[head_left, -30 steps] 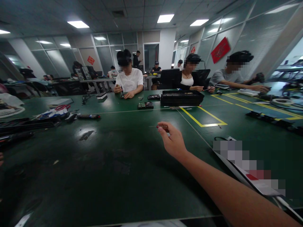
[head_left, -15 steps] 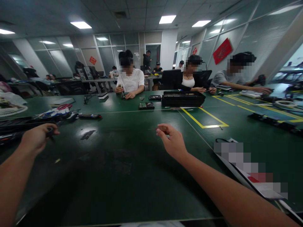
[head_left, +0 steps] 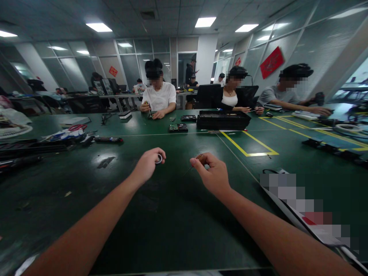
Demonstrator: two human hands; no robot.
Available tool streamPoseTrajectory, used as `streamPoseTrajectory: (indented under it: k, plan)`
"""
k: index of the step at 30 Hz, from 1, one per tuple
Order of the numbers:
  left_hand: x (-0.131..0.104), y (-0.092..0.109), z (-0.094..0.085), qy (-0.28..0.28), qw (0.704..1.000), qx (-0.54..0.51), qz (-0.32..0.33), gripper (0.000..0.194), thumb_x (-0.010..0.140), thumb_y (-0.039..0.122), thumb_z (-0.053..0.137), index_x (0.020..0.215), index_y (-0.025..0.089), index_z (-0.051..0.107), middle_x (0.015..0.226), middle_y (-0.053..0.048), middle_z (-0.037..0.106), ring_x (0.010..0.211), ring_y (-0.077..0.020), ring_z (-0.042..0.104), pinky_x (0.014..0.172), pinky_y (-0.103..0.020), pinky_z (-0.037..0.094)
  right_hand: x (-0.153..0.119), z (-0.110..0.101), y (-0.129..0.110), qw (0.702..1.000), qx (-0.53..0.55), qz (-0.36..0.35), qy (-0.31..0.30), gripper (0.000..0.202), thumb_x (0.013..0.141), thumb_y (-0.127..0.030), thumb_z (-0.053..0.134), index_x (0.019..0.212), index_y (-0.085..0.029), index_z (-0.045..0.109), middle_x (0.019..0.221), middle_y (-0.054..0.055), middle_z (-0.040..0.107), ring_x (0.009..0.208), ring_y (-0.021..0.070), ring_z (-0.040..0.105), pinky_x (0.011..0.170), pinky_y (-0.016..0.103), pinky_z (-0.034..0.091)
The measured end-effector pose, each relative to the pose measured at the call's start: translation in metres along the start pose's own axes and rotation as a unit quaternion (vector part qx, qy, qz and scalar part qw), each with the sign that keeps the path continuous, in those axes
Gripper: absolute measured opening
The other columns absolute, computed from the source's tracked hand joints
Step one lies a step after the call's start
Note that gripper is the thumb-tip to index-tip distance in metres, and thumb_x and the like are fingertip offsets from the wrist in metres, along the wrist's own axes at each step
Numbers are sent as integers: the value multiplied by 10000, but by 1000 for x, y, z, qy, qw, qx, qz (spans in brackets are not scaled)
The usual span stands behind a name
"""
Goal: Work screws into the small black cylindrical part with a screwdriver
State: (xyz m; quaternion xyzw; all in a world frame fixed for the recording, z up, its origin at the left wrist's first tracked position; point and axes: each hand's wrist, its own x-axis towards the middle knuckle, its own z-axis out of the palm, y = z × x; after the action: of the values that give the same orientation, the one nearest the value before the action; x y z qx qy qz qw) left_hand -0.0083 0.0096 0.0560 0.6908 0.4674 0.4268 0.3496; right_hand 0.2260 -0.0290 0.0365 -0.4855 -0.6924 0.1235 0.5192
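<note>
Just left of the middle, my left hand (head_left: 148, 164) is closed around a small dark ring-shaped object (head_left: 158, 158) with a light rim, perhaps a roll of tape. My right hand (head_left: 211, 168) pinches a small brown-orange object (head_left: 201, 158) between thumb and fingers; a thin wire or shaft seems to reach down-left from it. The hands face each other above the green table (head_left: 172, 230), a gap between them. Beyond them lie an open drive-like device (head_left: 178, 128) and a long black case (head_left: 223, 120).
Tools and black parts (head_left: 31, 146) lie at the left, with a black cylindrical tool (head_left: 108, 140) beside them. A white panel (head_left: 324, 234) lies at the right front. Three people sit across the table, one in a white shirt (head_left: 159, 97). Black connectors (head_left: 333, 147) lie at the right.
My left hand has moved right from the tools at the left to near the middle, carrying the ring-shaped object. My right hand has turned slightly and stays about where it was.
</note>
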Motion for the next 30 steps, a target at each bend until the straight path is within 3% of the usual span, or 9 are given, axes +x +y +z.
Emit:
streamPoseTrajectory:
  k: [3, 8, 11, 14, 18, 25, 30]
  plan:
    - [-10, -12, 27, -71, 995, 70, 18, 189, 731, 178, 366, 660, 178, 541, 696, -32, 546, 721, -190, 506, 674, -321, 365, -2, -1, -2, 999, 14, -7, 31, 283, 915, -446, 587, 769, -210, 644, 695, 15, 674, 630, 160, 616, 598, 287, 457]
    - [-26, -15, 35, -120, 989, 85, 4, 192, 812, 186, 354, 732, 183, 528, 738, -16, 523, 746, -182, 497, 681, -316, 358, -6, 0, 0, 996, 70, -10, 48, 218, 941, -402, 564, 883, -215, 660, 743, 19, 676, 679, 170, 646, 660, 313, 509]
    - [-28, -16, 37, -110, 989, 100, -9, 145, 804, 186, 445, 911, 191, 542, 856, -13, 545, 793, -177, 505, 701, -306, 374, -8, 3, 3, 992, 119, 3, 50, 206, 940, -398, 572, 944, -215, 666, 795, 29, 684, 722, 180, 672, 689, 328, 541]
    - [-27, -20, 42, -65, 990, 126, -26, 328, 729, 93, 501, 1043, 189, 509, 975, -36, 559, 869, -183, 529, 754, -308, 404, -8, 5, 8, 988, 151, 14, 27, 211, 933, -398, 588, 995, -214, 672, 833, 41, 709, 766, 193, 700, 720, 346, 564]
    - [-25, -26, 46, -9, 991, 130, -32, 301, 772, 55, 478, 1042, 184, 521, 1003, -53, 580, 908, -190, 550, 798, -322, 433, -7, 7, 11, 986, 161, 25, -21, 229, 926, -400, 600, 1034, -215, 680, 872, 53, 743, 805, 203, 727, 763, 365, 578]
    - [-27, -21, 45, -17, 993, 115, 20, 218, 807, 127, 604, 1010, 206, 613, 1024, -29, 641, 958, -199, 589, 869, -330, 461, -7, 9, 13, 987, 149, 26, -61, 237, 927, -403, 595, 1041, -211, 675, 888, 56, 758, 826, 210, 735, 776, 371, 577]
    - [-27, -23, 46, -12, 994, 108, 18, 255, 799, 131, 651, 1041, 211, 630, 1064, -28, 661, 1003, -207, 603, 904, -342, 472, -4, 6, 10, 994, 93, 6, -57, 227, 927, -398, 586, 1023, -215, 681, 866, 47, 760, 795, 205, 726, 735, 347, 559]
